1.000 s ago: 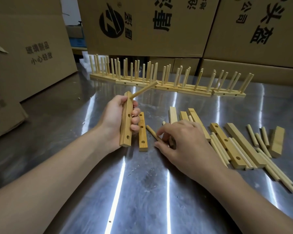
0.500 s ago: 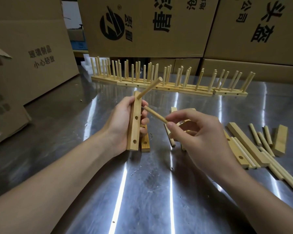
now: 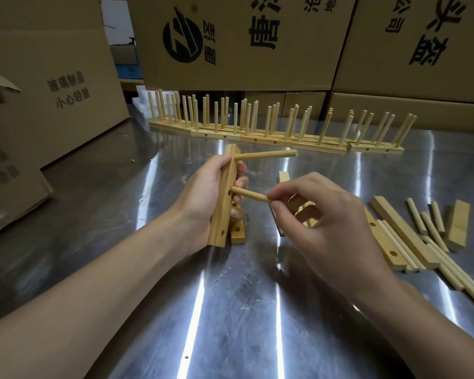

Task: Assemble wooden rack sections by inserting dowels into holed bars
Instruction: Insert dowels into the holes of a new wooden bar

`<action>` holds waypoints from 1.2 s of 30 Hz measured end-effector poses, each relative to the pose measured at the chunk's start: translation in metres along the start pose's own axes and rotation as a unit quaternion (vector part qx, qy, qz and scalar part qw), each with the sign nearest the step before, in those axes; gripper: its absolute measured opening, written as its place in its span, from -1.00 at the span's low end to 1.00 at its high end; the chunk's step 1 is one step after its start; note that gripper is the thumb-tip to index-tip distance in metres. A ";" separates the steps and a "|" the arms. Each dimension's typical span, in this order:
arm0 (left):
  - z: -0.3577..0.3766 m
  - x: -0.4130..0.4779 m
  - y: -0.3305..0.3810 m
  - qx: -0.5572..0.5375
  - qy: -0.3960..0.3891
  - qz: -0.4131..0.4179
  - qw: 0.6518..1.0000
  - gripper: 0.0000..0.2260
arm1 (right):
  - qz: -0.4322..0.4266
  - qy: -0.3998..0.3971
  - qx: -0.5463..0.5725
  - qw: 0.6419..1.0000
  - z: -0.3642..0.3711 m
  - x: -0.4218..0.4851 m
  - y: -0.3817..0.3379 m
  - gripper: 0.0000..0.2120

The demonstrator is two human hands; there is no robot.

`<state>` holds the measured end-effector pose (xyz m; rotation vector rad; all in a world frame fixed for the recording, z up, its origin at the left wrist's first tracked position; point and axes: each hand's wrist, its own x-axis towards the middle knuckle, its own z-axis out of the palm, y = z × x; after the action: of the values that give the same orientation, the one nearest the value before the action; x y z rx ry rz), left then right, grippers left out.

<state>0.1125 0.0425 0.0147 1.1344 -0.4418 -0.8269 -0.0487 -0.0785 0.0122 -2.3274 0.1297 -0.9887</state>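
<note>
Head view: left hand point(image 3: 203, 198) grips bar point(image 3: 220, 222), right hand point(image 3: 329, 222) pinches dowel point(image 3: 251, 195), above steel table point(image 3: 230, 310), boxes point(image 3: 244, 42) behind.

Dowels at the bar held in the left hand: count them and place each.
2. One dowel sticks out of the bar near its top end; a second dowel, pinched by the right hand, meets a middle hole. None looks hidden.

Open steel bench point(image 3: 230, 310) lies in front between the forearms point(image 3: 107, 283), and wide to the left as far as the cardboard boxes point(image 3: 52, 91). At centre the held bar point(image 3: 222, 203) juts its dowels point(image 3: 266, 155) rightward. Loose bars and dowels point(image 3: 402, 231) crowd the right side. Finished rack sections point(image 3: 257, 138) fence the back, stacked cartons point(image 3: 244, 64) close behind.
</note>
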 end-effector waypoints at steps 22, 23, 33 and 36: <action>0.019 -0.015 -0.010 0.023 -0.044 -0.003 0.999 -0.64 | -0.022 -0.063 -0.081 0.994 0.006 -0.002 -0.005 -0.81; 0.021 -0.017 -0.011 0.023 -0.048 0.003 0.999 -0.64 | -0.028 -0.051 -0.079 0.995 0.006 -0.001 -0.005 -0.83; 0.028 -0.025 -0.017 0.100 -0.048 0.115 0.987 -0.58 | -0.011 -0.057 0.033 0.998 0.004 0.001 -0.012 -0.90; 0.030 -0.026 -0.016 0.142 -0.055 0.145 0.978 -0.57 | 0.098 -0.123 0.165 0.974 -0.002 0.002 -0.013 -0.77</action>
<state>0.0698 0.0417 0.0138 1.2528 -0.8179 -0.5837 -0.0502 -0.0694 0.0222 -2.0634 0.0852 -0.5702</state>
